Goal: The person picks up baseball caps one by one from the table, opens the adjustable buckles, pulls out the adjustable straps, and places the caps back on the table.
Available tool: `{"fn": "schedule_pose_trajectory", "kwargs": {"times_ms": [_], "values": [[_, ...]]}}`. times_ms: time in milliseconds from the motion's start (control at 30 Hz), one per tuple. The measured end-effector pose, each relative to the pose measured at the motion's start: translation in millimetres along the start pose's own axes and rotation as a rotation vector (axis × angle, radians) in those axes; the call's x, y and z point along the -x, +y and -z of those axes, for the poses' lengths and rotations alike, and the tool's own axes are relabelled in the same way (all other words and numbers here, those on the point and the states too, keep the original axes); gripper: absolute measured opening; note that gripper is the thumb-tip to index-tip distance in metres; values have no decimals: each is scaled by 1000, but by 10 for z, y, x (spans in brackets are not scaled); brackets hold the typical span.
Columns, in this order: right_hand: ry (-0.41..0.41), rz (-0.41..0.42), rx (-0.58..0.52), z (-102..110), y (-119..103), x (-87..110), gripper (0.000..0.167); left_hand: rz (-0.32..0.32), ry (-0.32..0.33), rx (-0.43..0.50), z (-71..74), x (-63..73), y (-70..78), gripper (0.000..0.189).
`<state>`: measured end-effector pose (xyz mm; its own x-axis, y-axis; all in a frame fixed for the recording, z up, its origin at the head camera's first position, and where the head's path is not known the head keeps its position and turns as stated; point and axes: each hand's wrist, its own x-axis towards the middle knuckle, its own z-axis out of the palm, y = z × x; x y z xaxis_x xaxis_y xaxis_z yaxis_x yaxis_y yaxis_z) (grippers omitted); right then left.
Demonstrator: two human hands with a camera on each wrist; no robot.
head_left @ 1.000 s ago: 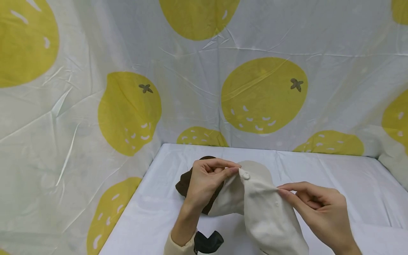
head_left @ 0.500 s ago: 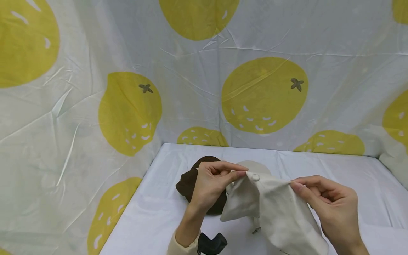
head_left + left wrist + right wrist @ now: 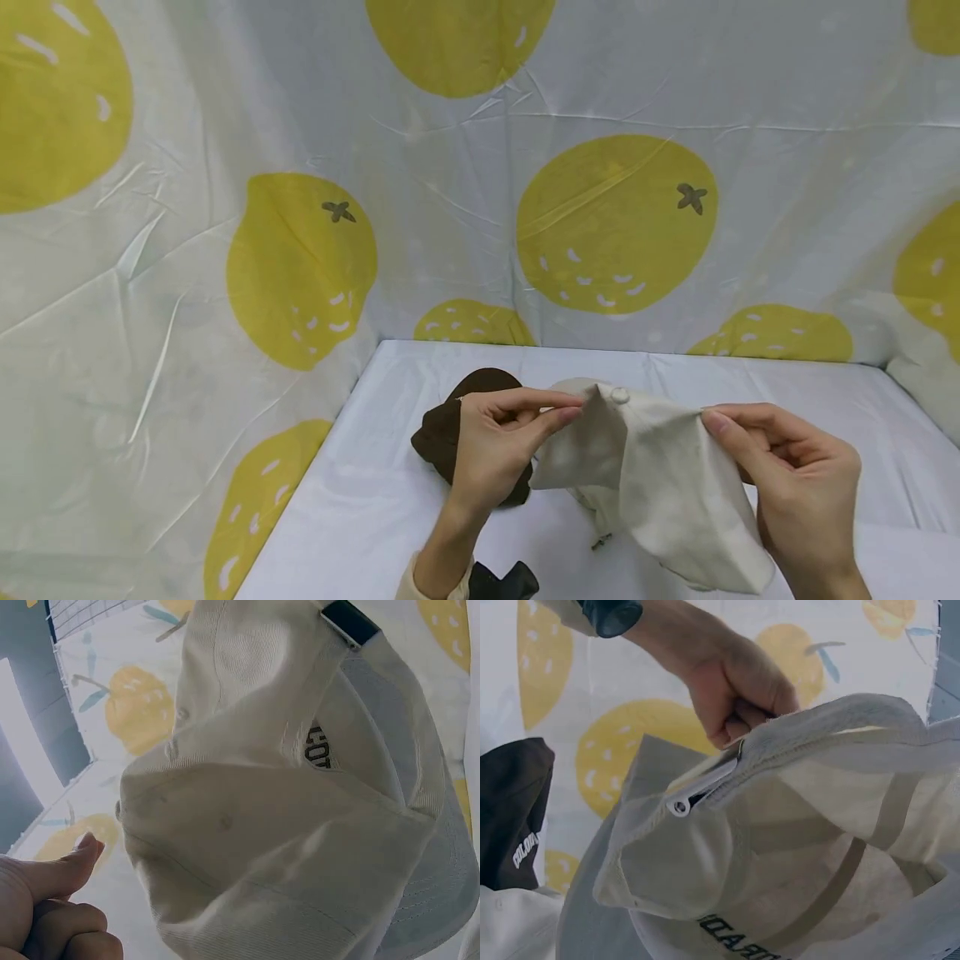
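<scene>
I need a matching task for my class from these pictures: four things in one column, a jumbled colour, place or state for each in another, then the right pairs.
Things
1. Held cap
2. Dark cap
3. Right hand
4. Curtain

Descriptions
A. Lying on the table
B. Printed with yellow fruit
C. Pinching a cap
D. Cream, with a round button on top

Right pairs: 1-D, 2-A, 3-C, 4-B

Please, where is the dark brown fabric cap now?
In the head view, the brown cap lies on the white cloth-covered table, left of the cream fabric cap, partly behind the person's left hand.
</scene>
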<state>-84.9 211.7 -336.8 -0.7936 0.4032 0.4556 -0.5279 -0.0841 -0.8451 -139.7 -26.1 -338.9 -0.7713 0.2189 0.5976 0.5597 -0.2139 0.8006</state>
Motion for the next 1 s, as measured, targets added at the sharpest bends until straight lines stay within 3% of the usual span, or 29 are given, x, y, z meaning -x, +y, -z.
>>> {"fn": "schedule_pose_trajectory", "kwargs": {"times_ms": [267, 400, 533, 667, 1000], "values": [[18, 124, -259, 66, 92, -52, 14, 28, -148, 41, -149, 99, 82, 15], [55, 141, -245, 83, 77, -67, 13, 49, -188, 14, -240, 130, 59, 16], [89, 128, -182, 84, 45, -62, 11, 83, -177, -7, -319, 143, 18, 16], [63, 156, -238, 82, 70, -69, 13, 95, -155, -1, -351, 132, -28, 16], [61, 149, -186, 42, 88, -36, 14, 67, -120, 123, -382, 101, -108, 17]]}}
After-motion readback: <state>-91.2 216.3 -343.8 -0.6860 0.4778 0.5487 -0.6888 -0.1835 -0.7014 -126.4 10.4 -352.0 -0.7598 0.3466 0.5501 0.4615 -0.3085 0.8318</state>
